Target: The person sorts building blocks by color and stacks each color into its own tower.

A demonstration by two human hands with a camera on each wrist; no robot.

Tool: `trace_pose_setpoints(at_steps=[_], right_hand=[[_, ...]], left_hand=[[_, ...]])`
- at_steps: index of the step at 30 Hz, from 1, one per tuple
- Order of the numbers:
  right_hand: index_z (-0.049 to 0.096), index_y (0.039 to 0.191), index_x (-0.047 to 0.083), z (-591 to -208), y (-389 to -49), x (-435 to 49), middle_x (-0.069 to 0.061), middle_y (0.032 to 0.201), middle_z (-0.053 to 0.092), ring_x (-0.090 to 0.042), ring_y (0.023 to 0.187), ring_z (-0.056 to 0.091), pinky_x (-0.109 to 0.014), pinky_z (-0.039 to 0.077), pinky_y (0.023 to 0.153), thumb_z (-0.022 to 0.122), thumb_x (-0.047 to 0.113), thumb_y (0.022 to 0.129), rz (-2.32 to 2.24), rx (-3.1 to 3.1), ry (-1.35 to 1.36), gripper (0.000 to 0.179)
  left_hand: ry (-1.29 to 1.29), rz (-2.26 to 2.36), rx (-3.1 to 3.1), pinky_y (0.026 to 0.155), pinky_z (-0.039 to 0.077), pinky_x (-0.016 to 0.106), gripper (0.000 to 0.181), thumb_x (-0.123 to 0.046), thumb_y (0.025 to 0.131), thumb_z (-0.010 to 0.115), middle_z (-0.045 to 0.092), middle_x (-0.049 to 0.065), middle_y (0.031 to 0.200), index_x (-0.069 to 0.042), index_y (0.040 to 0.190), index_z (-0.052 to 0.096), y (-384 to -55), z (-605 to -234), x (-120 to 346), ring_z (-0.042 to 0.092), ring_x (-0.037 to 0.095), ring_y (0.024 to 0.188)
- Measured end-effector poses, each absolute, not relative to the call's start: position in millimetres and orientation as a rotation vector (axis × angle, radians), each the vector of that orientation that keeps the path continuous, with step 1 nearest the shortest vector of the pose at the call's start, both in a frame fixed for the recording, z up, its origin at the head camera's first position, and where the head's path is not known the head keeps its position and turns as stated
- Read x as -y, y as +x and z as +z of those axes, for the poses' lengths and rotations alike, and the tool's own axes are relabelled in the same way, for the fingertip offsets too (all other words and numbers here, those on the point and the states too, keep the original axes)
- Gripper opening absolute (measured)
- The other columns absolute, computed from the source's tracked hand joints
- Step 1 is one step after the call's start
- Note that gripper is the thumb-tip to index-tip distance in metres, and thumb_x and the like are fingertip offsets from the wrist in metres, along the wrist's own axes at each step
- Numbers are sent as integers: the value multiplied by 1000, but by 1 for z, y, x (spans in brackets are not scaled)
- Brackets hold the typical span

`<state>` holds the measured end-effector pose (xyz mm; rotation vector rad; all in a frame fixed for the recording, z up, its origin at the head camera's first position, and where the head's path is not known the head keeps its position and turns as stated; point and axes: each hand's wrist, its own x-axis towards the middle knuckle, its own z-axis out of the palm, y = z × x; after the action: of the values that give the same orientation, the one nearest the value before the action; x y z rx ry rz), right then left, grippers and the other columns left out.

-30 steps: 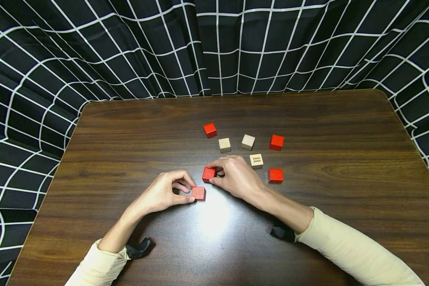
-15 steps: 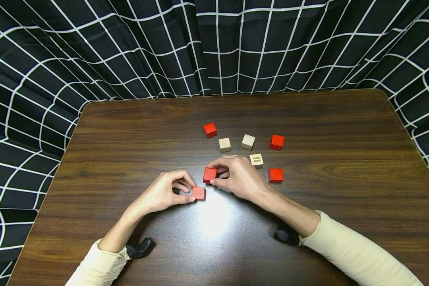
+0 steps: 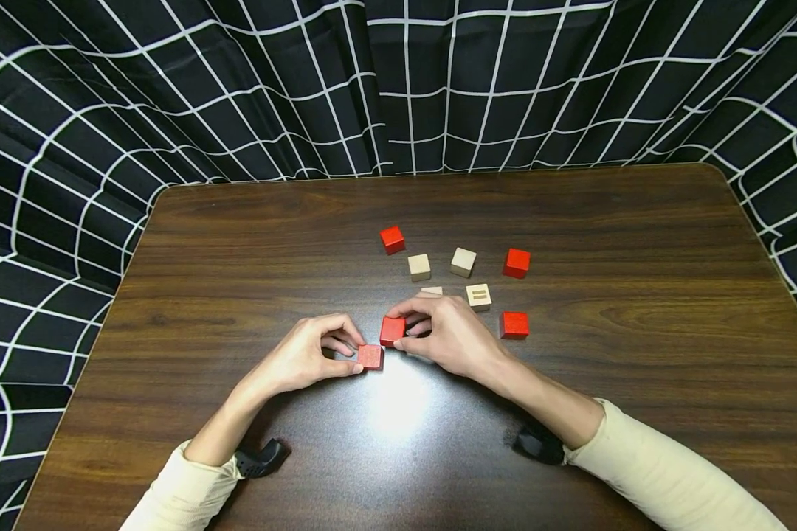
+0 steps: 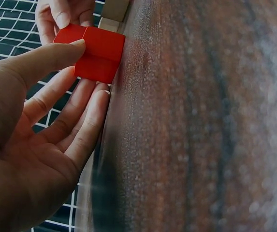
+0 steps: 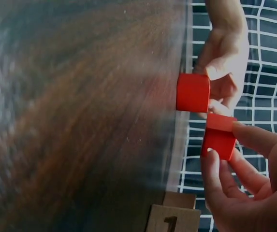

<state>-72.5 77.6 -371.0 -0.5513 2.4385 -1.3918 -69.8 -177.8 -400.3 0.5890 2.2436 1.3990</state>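
In the head view my left hand (image 3: 308, 355) pinches a red cube (image 3: 370, 358) between thumb and fingers, low over the table. My right hand (image 3: 454, 335) pinches another red cube (image 3: 392, 331) just behind and to the right of it. From the right wrist, the left hand's cube (image 5: 193, 93) appears to sit on the tabletop, while the right hand's cube (image 5: 220, 140) looks raised a little off it, their corners very close. Whether they touch, I cannot tell. The left wrist view shows both cubes overlapping, my left thumb (image 4: 73, 48) on the nearer one.
Beyond the right hand lie loose red cubes (image 3: 392, 240) and pale wooden cubes (image 3: 463, 262). One pale cube (image 3: 479, 296) bears two dark bars; another (image 3: 432, 291) is partly hidden behind the right hand. A black gridded curtain (image 3: 398, 88) surrounds the brown table (image 3: 239, 243).
The right hand has brought its red cube slightly nearer the person, closer to the left hand's cube. The left hand keeps its grip and place.
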Motion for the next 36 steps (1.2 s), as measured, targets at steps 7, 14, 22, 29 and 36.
trace_pose_setpoints(at_steps=[7,14,22,29,36], right_hand=[[73,110,11,-369,-70,-78,2,102,70,-12,87,70,-33,60,80,84,7,77,-1395,-2419,-539,34],[72,108,11,-369,-68,-78,1,100,71,-11,86,70,-34,60,78,84,6,77,-1392,-2395,-555,33],[71,105,10,-372,-64,-77,1,100,72,-10,85,71,-31,60,75,84,5,77,-1379,-2396,-573,32],[72,105,10,-374,-62,-75,2,101,72,-11,87,71,-30,60,75,85,5,76,-1384,-2416,-581,32],[72,103,11,-377,-60,-73,4,99,71,-10,87,70,-28,59,76,85,5,75,-1357,-2436,-600,31]], left_hand=[[597,1407,-2236,83,59,29,26,-3,77,84,69,5,100,-10,95,67,-70,-401,178,71,15,88],[600,1411,-2233,83,59,29,26,-3,77,84,69,6,100,-10,96,67,-70,-400,178,71,16,88],[589,1409,-2229,83,59,29,26,-2,77,84,68,6,100,-9,95,67,-70,-399,178,70,16,89],[587,1403,-2228,83,59,29,27,-1,76,83,68,6,100,-9,96,67,-69,-399,178,70,16,89],[597,1407,-2224,84,59,29,26,-2,77,83,68,6,100,-8,96,66,-70,-402,178,70,16,89]])
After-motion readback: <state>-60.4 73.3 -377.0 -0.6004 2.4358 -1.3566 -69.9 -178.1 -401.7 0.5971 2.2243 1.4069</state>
